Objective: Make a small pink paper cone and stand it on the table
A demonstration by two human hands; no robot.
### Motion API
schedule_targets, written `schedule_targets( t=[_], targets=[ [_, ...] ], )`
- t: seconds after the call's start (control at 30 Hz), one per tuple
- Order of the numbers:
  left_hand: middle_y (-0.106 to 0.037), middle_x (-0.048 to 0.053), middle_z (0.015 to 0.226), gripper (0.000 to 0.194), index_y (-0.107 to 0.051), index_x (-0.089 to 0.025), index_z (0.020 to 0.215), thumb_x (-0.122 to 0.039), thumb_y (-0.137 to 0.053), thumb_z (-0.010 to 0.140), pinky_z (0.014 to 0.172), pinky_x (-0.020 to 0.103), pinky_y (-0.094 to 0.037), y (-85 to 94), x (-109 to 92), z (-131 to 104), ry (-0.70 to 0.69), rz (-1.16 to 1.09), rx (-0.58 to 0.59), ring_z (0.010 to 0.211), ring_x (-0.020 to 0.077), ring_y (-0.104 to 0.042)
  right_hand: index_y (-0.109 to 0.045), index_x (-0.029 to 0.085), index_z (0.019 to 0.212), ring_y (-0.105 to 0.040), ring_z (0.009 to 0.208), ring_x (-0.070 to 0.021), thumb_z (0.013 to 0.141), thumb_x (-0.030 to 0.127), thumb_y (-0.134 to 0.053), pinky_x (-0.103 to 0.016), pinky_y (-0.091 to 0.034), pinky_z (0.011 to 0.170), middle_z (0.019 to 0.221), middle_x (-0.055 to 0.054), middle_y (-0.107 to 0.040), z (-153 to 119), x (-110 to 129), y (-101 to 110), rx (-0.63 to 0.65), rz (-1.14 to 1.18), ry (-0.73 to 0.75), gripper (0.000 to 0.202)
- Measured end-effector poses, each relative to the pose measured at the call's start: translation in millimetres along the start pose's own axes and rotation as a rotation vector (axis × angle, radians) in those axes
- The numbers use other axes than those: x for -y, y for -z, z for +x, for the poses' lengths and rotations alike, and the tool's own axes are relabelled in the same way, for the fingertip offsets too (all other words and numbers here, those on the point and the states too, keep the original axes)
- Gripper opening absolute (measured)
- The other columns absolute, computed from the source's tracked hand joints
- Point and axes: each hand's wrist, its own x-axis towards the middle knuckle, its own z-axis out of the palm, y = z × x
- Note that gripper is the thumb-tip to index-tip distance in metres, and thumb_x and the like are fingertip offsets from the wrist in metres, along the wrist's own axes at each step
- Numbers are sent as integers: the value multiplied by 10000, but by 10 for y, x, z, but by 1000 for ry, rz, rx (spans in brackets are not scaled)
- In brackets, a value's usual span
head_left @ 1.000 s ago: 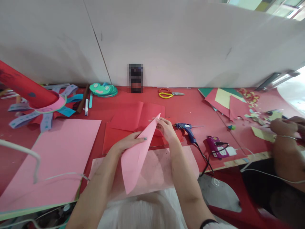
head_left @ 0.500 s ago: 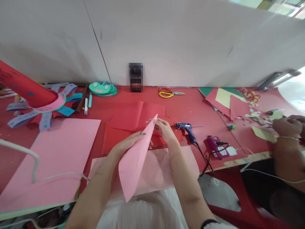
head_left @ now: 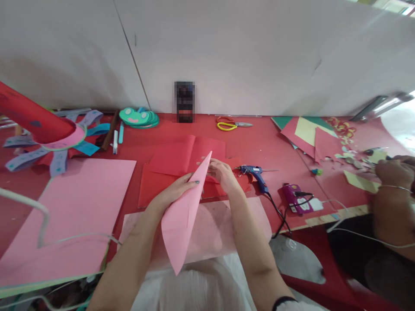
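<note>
A pink paper (head_left: pixel 183 220), rolled into a pointed shape, is held upright at a slant, its narrow tip toward the wall. My left hand (head_left: pixel 177 189) grips its left side, thumb on the outer face. My right hand (head_left: pixel 221 172) is closed at the right side near the tip, with some fingers hidden behind the paper. Behind it lie a folded red sheet (head_left: pixel 175 157) and more red paper (head_left: pixel 155 183). A pale pink sheet (head_left: pixel 220 224) lies under my forearms.
Right of my hands are a blue glue gun (head_left: pixel 256 172), scissors (head_left: pixel 233 125) and a purple box (head_left: pixel 295 198) with cables. A person's hands (head_left: pixel 395 172) work at far right. Left are a large pink sheet (head_left: pixel 87 207), green frog cutouts (head_left: pixel 139 118) and a red cone (head_left: pixel 39 116).
The pink paper has turned slightly in my hands, and its bottom point has shifted a little right. My right fingers have moved slightly around the tip. The camera view has shifted slightly.
</note>
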Motion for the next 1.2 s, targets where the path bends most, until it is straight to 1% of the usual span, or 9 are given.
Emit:
schedule_targets(
  t=[0.17,0.33,0.57,0.73,0.97,1.2],
  targets=[
    [-651,73,1138,527,-556,-198,1188,-453,-604,729,918,387,-442,-1,33,46,-44,96,-27,1054,288,-587,-679,247,1038,-641,969,-200,739,372,-594,-308,-505,817,1037,-30,-712,-6,-21,-24,-4,-28,14,335],
    [-624,69,1189,505,-567,-185,1170,-461,-589,748,941,367,-423,-5,47,52,-73,135,-23,1107,283,-556,-684,257,1027,-649,940,-188,749,368,-601,-302,-501,811,1024,-27,-713,-9,-30,-24,9,-9,29,310],
    [-608,68,1214,524,-541,-189,1209,-455,-585,760,931,356,-429,-11,42,36,-64,130,-17,1102,271,-560,-687,253,1015,-652,919,-178,754,357,-603,-294,-502,801,996,-26,-718,-12,-29,-23,2,-10,49,293],
    [-616,67,1209,549,-540,-197,1217,-475,-591,745,938,377,-426,-12,37,34,-48,138,-20,1109,288,-557,-688,259,1003,-650,926,-173,753,346,-596,-285,-499,811,992,-20,-720,-12,-28,-24,-9,-31,33,281],
    [-618,65,1204,548,-535,-206,1225,-472,-584,749,925,372,-434,-4,65,52,-75,135,-14,1099,285,-561,-686,254,1005,-650,926,-177,750,343,-597,-299,-500,829,985,-20,-721,-10,-28,-25,-16,-39,30,285],
    [-612,69,1219,548,-545,-198,1212,-466,-590,736,932,382,-430,-14,44,43,-73,137,-22,1109,293,-555,-686,249,1004,-651,927,-179,751,344,-593,-289,-504,799,1001,-24,-718,-15,-25,-25,-9,-31,35,287]
  ],
)
